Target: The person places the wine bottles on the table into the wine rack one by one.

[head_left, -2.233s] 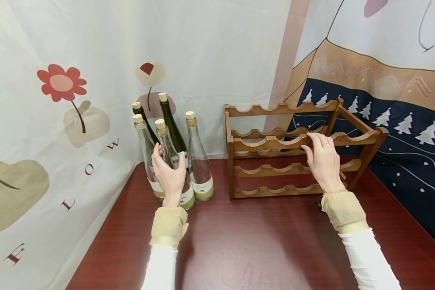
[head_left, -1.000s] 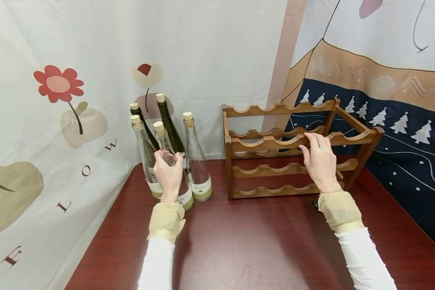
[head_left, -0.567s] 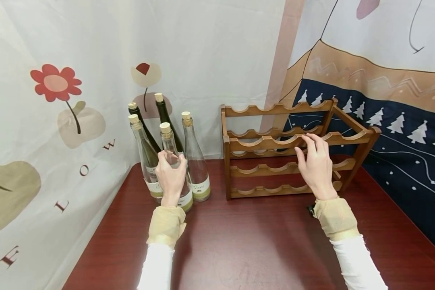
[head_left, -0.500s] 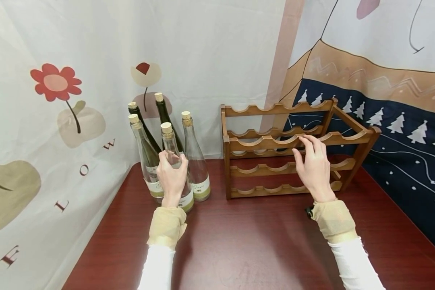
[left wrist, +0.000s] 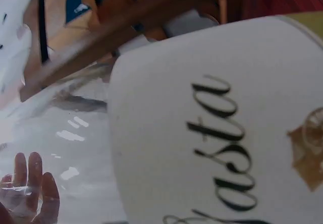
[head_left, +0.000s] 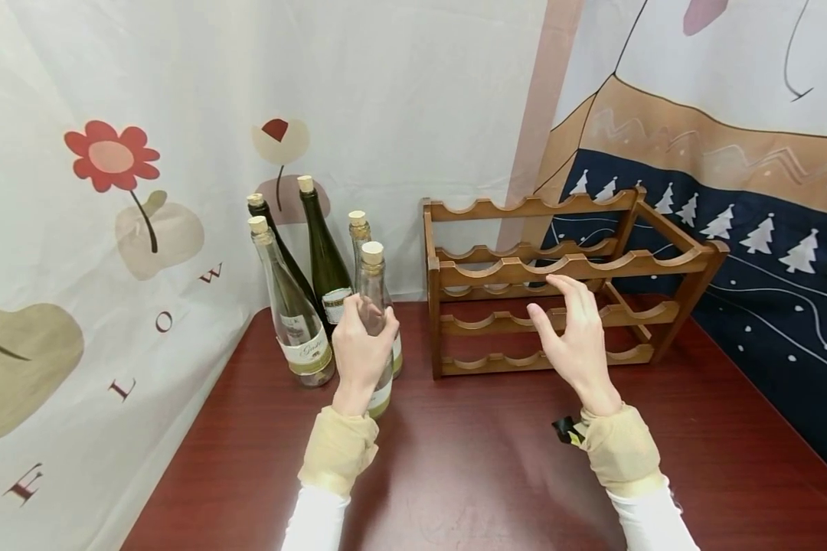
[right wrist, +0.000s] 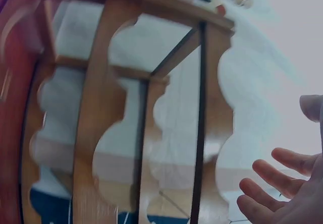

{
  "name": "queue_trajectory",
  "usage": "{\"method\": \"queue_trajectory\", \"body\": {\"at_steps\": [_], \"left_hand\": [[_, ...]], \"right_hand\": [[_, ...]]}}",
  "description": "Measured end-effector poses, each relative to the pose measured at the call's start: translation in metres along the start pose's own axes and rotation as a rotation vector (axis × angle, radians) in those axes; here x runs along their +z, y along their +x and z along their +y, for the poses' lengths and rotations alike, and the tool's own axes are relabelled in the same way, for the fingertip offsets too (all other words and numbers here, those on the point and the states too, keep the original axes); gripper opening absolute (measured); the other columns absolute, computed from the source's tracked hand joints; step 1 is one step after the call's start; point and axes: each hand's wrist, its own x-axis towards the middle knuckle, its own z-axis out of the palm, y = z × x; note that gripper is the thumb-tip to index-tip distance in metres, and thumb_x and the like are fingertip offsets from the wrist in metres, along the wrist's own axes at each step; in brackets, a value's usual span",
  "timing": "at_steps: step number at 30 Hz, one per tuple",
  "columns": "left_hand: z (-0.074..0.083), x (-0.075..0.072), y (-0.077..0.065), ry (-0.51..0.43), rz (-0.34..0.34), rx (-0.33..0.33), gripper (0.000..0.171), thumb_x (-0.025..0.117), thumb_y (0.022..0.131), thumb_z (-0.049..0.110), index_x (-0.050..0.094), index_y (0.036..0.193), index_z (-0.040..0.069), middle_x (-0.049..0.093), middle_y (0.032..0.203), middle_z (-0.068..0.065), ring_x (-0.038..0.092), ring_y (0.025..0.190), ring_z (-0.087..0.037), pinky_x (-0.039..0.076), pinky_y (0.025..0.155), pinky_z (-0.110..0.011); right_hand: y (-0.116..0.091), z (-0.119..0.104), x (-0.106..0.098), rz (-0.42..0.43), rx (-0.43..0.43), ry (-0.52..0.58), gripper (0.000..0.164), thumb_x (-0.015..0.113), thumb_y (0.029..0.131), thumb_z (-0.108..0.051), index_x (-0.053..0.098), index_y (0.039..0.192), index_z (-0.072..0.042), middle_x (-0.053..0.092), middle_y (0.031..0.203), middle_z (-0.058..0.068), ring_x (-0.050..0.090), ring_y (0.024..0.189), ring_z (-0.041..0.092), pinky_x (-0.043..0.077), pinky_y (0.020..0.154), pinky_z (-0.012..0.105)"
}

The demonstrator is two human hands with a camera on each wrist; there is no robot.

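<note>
My left hand (head_left: 364,348) grips a clear, corked glass bottle (head_left: 372,287) around its body, keeping it nearly upright. Close up in the left wrist view, its white label (left wrist: 202,123) fills much of the frame, and fingers (left wrist: 34,183) show through the glass. My right hand (head_left: 573,337) hovers in front of a wooden wine rack (head_left: 510,269), fingers spread and holding nothing. Scalloped rails (right wrist: 101,108) of that rack stand beside the same hand in the right wrist view. Whether the held bottle's base touches the table is unclear.
Behind and left of the held bottle stand another clear bottle (head_left: 306,348) and two dark green bottles (head_left: 327,252). One more clear bottle (head_left: 360,229) is partly hidden behind it. The red-brown table (head_left: 455,474) meets printed curtains (head_left: 400,115) at the back and sides.
My left hand has closed around the front clear bottle and drawn it right, away from the group. My right hand has come off the rack's top rail, moving left and nearer.
</note>
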Motion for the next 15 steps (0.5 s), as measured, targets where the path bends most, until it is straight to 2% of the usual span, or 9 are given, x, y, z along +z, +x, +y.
{"method": "queue_trajectory", "body": {"at_steps": [4,9,11,15], "left_hand": [[0.014,0.005,-0.006,-0.035,-0.044,0.046,0.024,0.067,0.076,0.015,0.054,0.091,0.001,0.062,0.068,-0.01,0.061,0.059,-0.024,0.049,0.053,-0.039],[0.03,0.012,-0.015,-0.056,-0.119,0.114,0.025,0.068,0.075,0.013,0.055,0.093,0.002,0.062,0.069,-0.008,0.061,0.059,-0.02,0.049,0.053,-0.033],[0.036,0.014,-0.019,-0.066,-0.153,0.137,0.026,0.068,0.075,0.013,0.054,0.094,0.002,0.062,0.07,-0.007,0.061,0.061,-0.018,0.049,0.054,-0.031],[0.047,0.02,-0.026,-0.08,-0.21,0.171,0.028,0.069,0.074,0.012,0.054,0.096,0.004,0.06,0.072,-0.004,0.06,0.063,-0.015,0.049,0.055,-0.027]], "right_hand": [[-0.004,-0.013,0.0,-0.025,0.045,0.099,0.046,0.066,0.086,-0.012,0.053,0.129,-0.001,0.053,0.129,0.02,0.049,0.12,0.032,0.038,0.1,0.044],[-0.008,-0.028,0.0,-0.06,0.122,0.226,0.042,0.062,0.088,-0.01,0.054,0.129,-0.005,0.057,0.128,0.014,0.051,0.119,0.02,0.037,0.103,0.021],[-0.01,-0.033,0.0,-0.074,0.148,0.282,0.04,0.06,0.09,-0.009,0.053,0.129,-0.005,0.057,0.13,0.012,0.051,0.12,0.014,0.036,0.105,0.016],[-0.012,-0.04,0.002,-0.103,0.181,0.388,0.039,0.057,0.091,-0.005,0.051,0.129,-0.003,0.056,0.131,0.013,0.05,0.12,0.005,0.036,0.105,0.013]]}}
